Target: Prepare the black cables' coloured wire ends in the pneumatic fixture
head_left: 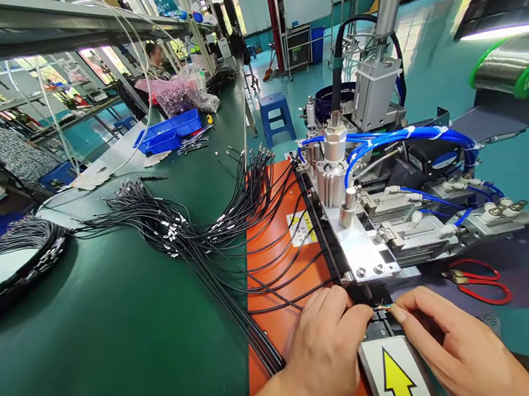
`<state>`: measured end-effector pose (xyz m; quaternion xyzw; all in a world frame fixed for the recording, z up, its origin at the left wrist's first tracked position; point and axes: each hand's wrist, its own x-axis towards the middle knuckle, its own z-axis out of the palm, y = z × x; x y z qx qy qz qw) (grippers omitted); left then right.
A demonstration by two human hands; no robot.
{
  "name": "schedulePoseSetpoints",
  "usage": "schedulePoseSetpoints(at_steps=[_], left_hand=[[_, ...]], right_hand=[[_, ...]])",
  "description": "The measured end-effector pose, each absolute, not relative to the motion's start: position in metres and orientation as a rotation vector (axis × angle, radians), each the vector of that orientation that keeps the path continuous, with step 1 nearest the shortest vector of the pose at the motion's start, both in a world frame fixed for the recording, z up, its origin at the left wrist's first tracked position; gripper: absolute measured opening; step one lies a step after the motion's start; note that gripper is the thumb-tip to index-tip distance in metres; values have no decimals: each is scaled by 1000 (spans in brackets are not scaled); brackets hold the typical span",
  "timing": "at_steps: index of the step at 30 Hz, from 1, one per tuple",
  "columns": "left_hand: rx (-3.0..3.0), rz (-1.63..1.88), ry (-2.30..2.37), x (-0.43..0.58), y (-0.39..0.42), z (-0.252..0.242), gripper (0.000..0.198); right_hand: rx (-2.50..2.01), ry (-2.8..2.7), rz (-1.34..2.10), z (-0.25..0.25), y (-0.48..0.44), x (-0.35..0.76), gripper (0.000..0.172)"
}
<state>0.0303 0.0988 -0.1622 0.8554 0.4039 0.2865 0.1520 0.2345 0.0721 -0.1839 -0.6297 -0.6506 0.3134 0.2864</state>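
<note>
Loose black cables fan across the green bench. Lower centre, the left hand and right hand both pinch a stripped, coloured cable tip, seemingly at the mouth of the silver pneumatic machine; seating it calls for fine alignment.

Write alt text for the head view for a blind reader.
The left hand and right hand pinch a wire end at a metal machine with blue hoses. Black cables cross an orange mat and green bench; red scissors lie nearby.
</note>
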Motion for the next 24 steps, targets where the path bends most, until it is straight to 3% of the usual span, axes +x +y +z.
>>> schedulePoseSetpoints(at_steps=[4, 10, 24], left_hand=[[2456, 834, 1160, 31, 99, -162, 23], [2471, 833, 1159, 31, 100, -162, 24], [2447, 845, 1155, 31, 98, -163, 28]], right_hand=[[-1692, -1750, 834, -189, 72, 244, 30], [-1524, -1910, 505, -185, 80, 250, 20], [-1537, -1851, 545, -183, 85, 237, 16]])
